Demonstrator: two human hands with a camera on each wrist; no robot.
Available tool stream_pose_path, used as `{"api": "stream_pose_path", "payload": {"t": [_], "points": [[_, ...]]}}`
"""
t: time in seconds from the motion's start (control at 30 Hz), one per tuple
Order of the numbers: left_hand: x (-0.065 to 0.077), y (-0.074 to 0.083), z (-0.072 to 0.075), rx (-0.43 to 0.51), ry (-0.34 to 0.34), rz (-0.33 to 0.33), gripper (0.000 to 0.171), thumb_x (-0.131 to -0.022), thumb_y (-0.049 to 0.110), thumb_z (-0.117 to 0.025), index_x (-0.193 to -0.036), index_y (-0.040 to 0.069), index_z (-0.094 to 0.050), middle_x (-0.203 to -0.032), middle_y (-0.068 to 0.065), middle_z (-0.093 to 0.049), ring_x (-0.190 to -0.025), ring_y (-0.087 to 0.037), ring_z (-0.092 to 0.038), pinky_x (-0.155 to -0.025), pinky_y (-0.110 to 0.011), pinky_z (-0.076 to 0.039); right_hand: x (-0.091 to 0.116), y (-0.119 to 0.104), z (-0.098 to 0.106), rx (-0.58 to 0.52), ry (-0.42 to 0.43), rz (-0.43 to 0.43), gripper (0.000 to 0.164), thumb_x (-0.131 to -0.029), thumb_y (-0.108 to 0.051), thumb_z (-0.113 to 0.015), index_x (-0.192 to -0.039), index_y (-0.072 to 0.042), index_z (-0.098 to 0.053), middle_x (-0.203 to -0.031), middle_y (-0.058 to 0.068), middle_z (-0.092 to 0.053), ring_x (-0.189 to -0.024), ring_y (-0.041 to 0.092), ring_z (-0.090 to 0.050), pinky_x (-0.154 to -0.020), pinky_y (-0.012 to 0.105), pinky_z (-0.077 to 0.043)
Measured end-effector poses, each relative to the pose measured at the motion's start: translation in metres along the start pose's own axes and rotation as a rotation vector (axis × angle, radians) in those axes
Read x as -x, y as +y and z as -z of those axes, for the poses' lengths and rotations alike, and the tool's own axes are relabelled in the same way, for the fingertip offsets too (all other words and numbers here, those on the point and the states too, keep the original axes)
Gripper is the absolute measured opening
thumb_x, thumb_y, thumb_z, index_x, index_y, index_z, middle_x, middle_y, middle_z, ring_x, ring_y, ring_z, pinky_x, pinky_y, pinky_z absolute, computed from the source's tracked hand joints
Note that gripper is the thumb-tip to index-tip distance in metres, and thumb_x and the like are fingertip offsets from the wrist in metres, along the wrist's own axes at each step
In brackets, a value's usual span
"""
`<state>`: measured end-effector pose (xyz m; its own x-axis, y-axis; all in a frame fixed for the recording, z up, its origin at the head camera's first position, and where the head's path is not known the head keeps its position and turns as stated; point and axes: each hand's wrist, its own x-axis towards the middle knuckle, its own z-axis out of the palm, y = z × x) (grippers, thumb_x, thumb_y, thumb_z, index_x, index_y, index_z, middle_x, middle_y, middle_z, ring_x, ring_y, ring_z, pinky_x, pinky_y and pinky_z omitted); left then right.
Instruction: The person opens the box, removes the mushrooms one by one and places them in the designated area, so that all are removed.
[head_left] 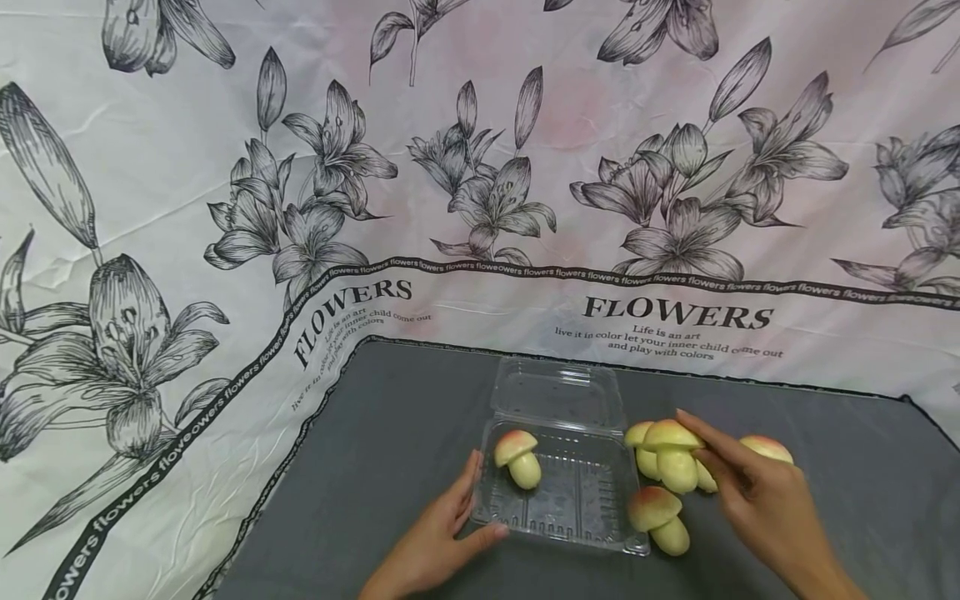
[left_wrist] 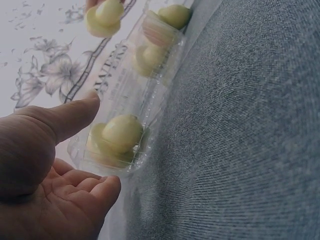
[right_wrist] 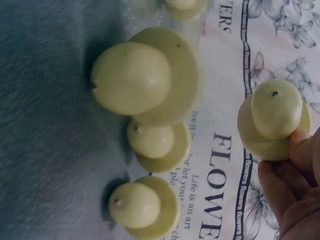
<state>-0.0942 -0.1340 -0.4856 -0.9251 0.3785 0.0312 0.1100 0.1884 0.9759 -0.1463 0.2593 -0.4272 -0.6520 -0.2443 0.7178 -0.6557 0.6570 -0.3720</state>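
A toy mushroom (head_left: 677, 468), yellow with a reddish cap, is pinched by its cap between the thumb and fingers of my right hand (head_left: 765, 500). The right wrist view shows this mushroom (right_wrist: 276, 107) held up, stem toward the camera. My left hand (head_left: 442, 533) lies at the near left corner of a clear plastic clamshell box (head_left: 570, 533), thumb and fingers spread along its edge. In the left wrist view, the left hand (left_wrist: 65, 170) has its thumb extended and its fingers loosely bent beside the box. One mushroom (head_left: 519, 458) sits inside the box at the left.
The lid (head_left: 558, 396) lies folded back behind the box. Right of the box, a mushroom (head_left: 660, 521) lies close to its wall, with others behind the held one. Another mushroom (head_left: 767, 448) is partly hidden by my right hand. A flower-printed cloth (head_left: 480, 317) hangs behind the grey table.
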Motion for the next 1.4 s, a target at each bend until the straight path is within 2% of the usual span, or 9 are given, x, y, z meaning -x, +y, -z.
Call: {"api": "stream_pose_path", "payload": {"t": [0.17,0.4,0.5,0.67,0.87,1.17,1.4], "points": [[0.0,0.001,0.0,-0.002,-0.006,-0.009,0.099,-0.104,0.028,-0.072,-0.171,0.011,-0.001,-0.177,-0.014,-0.008,-0.161,-0.029,-0.014,-0.125,-0.039,-0.03,0.009,0.005,0.006,0.026,-0.001,-0.045,0.066,-0.08,0.018,-0.082,-0.137,-0.013,-0.074,-0.066,-0.014,-0.043,-0.053,-0.01,-0.023,-0.045,0.011,-0.024],[0.0,0.002,0.0,-0.005,-0.002,0.0,0.097,-0.105,0.026,-0.071,-0.17,0.01,-0.001,-0.177,-0.014,-0.006,-0.161,-0.029,-0.012,-0.125,-0.041,-0.029,0.021,0.009,0.012,0.052,-0.019,-0.13,0.063,-0.086,0.015,-0.079,-0.139,-0.017,-0.073,-0.062,-0.016,-0.033,-0.049,-0.011,-0.015,-0.041,0.013,-0.022],[0.001,0.002,0.0,-0.001,-0.002,0.006,0.098,-0.105,0.027,-0.071,-0.17,0.01,0.0,-0.177,-0.014,-0.005,-0.161,-0.03,-0.012,-0.125,-0.041,-0.029,0.025,0.01,0.014,0.051,-0.029,-0.149,0.062,-0.087,0.013,-0.078,-0.14,-0.018,-0.072,-0.063,-0.016,-0.037,-0.049,-0.012,-0.016,-0.041,0.014,-0.021],[0.002,0.003,0.0,0.009,-0.003,0.009,0.099,-0.105,0.028,-0.071,-0.171,0.013,0.001,-0.177,-0.014,-0.006,-0.161,-0.029,-0.012,-0.125,-0.039,-0.028,0.033,0.015,0.016,0.064,-0.018,-0.147,0.06,-0.087,0.013,-0.079,-0.139,-0.017,-0.073,-0.063,-0.017,-0.039,-0.051,-0.012,-0.019,-0.043,0.015,-0.02],[0.001,0.004,0.0,0.016,-0.003,0.004,0.099,-0.104,0.027,-0.072,-0.171,0.013,0.0,-0.177,-0.014,-0.006,-0.161,-0.029,-0.012,-0.125,-0.038,-0.028,0.042,0.02,0.019,0.092,-0.021,-0.182,0.058,-0.089,0.01,-0.078,-0.14,-0.019,-0.073,-0.06,-0.018,-0.026,-0.056,-0.015,-0.01,-0.041,0.015,-0.017],[0.002,0.005,0.0,0.014,-0.005,0.01,0.099,-0.105,0.028,-0.071,-0.171,0.014,0.001,-0.177,-0.013,-0.005,-0.162,-0.029,-0.012,-0.125,-0.038,-0.028,0.049,0.024,0.021,0.137,-0.037,-0.202,0.057,-0.092,0.006,-0.078,-0.141,-0.021,-0.072,-0.06,-0.019,-0.023,-0.055,-0.014,-0.009,-0.039,0.015,-0.017],[0.002,0.004,0.0,0.01,-0.001,0.011,0.099,-0.104,0.028,-0.072,-0.171,0.014,0.0,-0.177,-0.014,-0.007,-0.162,-0.03,-0.013,-0.125,-0.039,-0.028,0.054,0.03,0.022,0.127,-0.013,-0.149,0.056,-0.088,0.007,-0.081,-0.138,-0.019,-0.074,-0.061,-0.021,-0.024,-0.057,-0.015,-0.011,-0.042,0.013,-0.016]]}}
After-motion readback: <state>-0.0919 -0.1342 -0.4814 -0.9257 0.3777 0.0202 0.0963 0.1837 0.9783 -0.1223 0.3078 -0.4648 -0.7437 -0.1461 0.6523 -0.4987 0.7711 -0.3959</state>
